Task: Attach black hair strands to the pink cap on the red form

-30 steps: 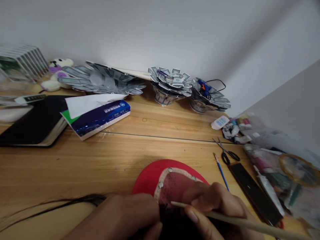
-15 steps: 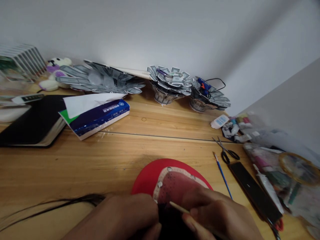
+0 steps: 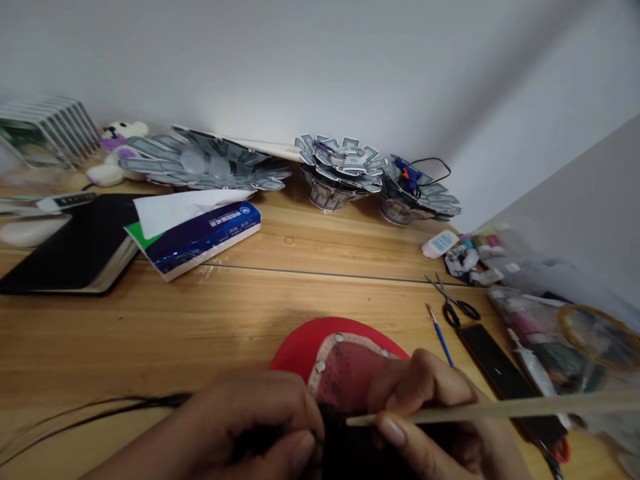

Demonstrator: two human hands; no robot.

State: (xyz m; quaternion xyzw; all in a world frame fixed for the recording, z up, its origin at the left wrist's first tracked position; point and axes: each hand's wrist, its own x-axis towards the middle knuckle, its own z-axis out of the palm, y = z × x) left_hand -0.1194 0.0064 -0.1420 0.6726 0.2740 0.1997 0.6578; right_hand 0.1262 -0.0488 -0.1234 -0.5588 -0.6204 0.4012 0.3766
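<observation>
A red rounded form (image 3: pixel 295 347) lies on the table, with a pinkish mesh piece (image 3: pixel 350 373) over it, edged by a pale band with several round-headed pins. Dark hair (image 3: pixel 345 457) covers the mesh's near end. My left hand (image 3: pixel 260 417) is closed at the hair's left side, a loose lock of dark hair (image 3: pixel 150 402) trailing out to the left from it. In my right hand (image 3: pixel 425 400) a thin pale wooden stick (image 3: pixel 500 409) is pinched between thumb and fingers, its tip over the hair where the mesh ends. The fingertips of my left hand are partly hidden.
A blue tissue box (image 3: pixel 210 233) and a black notebook (image 3: pixel 75 253) lie at the left. Scissors (image 3: pixel 451 303), a blue paintbrush (image 3: pixel 441 337), a dark flat case (image 3: pixel 505 380) and plastic bags (image 3: pixel 560 287) are on the right. Folded-paper bowls (image 3: pixel 330 190) line the wall.
The stick has swung from pointing down toward me to lying nearly level, pointing left. My right hand has turned and risen slightly; my left hand has shifted a little.
</observation>
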